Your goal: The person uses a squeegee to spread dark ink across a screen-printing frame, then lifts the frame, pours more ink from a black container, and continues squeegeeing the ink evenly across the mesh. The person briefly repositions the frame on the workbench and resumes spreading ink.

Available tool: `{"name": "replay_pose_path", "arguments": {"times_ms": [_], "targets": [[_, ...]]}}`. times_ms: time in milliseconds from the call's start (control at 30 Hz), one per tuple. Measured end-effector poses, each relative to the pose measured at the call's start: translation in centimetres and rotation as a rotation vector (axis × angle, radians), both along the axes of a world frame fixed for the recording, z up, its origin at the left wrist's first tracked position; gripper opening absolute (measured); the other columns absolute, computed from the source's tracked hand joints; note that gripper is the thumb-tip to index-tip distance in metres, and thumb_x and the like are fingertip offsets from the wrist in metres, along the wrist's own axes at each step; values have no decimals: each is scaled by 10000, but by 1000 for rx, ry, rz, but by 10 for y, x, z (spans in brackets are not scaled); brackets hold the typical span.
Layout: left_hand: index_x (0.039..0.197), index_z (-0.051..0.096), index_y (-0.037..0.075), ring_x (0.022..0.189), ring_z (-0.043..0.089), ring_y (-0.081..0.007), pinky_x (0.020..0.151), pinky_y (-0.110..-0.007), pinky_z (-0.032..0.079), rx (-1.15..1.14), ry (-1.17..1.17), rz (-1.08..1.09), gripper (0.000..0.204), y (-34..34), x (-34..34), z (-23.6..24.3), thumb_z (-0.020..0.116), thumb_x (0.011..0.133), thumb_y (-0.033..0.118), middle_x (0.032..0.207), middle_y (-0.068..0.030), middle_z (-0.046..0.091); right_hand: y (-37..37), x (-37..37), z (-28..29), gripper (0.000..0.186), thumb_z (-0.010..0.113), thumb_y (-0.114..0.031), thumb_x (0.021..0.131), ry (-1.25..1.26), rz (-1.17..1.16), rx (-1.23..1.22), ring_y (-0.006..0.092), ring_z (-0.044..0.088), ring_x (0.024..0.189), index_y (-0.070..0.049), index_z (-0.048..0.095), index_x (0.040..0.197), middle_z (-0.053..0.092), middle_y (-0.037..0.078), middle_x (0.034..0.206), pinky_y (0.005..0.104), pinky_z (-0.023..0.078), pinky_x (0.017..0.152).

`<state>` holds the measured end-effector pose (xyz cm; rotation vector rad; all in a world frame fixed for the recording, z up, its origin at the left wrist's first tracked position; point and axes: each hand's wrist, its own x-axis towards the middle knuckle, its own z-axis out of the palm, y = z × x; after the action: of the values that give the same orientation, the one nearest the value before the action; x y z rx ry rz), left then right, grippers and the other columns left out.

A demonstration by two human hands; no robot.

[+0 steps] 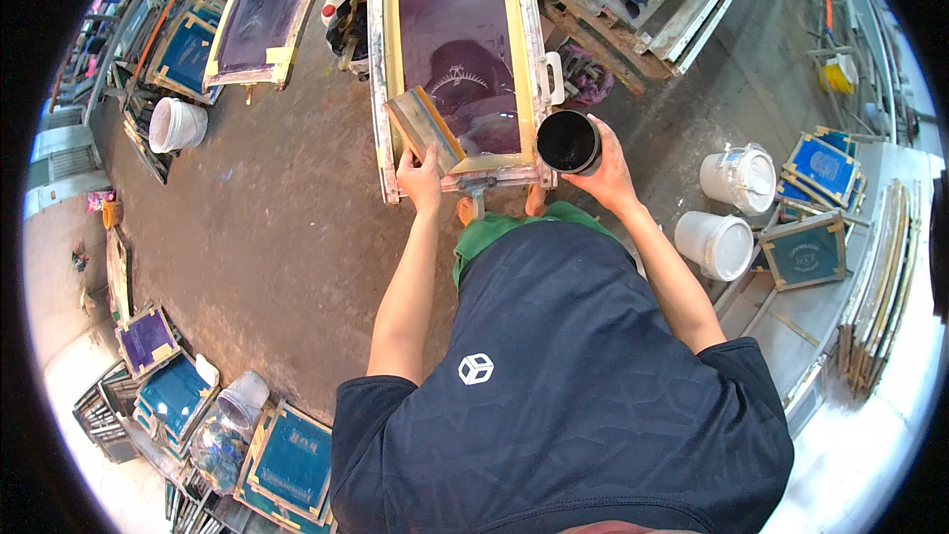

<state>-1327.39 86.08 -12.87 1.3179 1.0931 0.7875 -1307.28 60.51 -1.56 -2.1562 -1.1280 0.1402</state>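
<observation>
Two grips noted: the left hand holds a squeegee over the near-left corner of the purple printing screen, apparently for control; the right hand clasps a black tub mouth-up alongside, presumably against spillage.

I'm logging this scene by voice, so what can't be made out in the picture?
All in the head view:
How full the black cup is: its dark inside hides the level.
Part of the near screen: covered by the squeegee.
Some fingers of the right hand: hidden by the cup.
The far end of the left screen: cut off by the top edge.
</observation>
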Motion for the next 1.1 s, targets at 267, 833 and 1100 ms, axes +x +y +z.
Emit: {"name": "replay_pose_path", "arguments": {"times_ms": [267,833,1100], "targets": [[1152,688,-48,843,653,-117,771,-269,519,-72,-95,49,331,-6,-16,6,753,905,162,998,-67,730,10,-9,-6,1025,918,-199,608,-37,34,-67,386,437,1354,-38,388,1470,462,187,1455,474,366,1136],[1094,713,-45,878,651,-139,807,-288,509,-95,-55,70,291,-7,-20,19,760,895,163,1043,-69,708,13,-11,-6,1069,892,-181,609,-127,24,-215,358,416,1372,-95,341,1521,432,147,1484,477,343,1135],[1136,694,-51,883,652,-115,801,-269,508,-103,-140,70,316,-7,-10,7,754,901,152,1021,-66,729,14,-7,-3,1073,900,-202,604,-168,10,-223,364,424,1361,-112,350,1521,439,150,1468,495,345,1123]]}}
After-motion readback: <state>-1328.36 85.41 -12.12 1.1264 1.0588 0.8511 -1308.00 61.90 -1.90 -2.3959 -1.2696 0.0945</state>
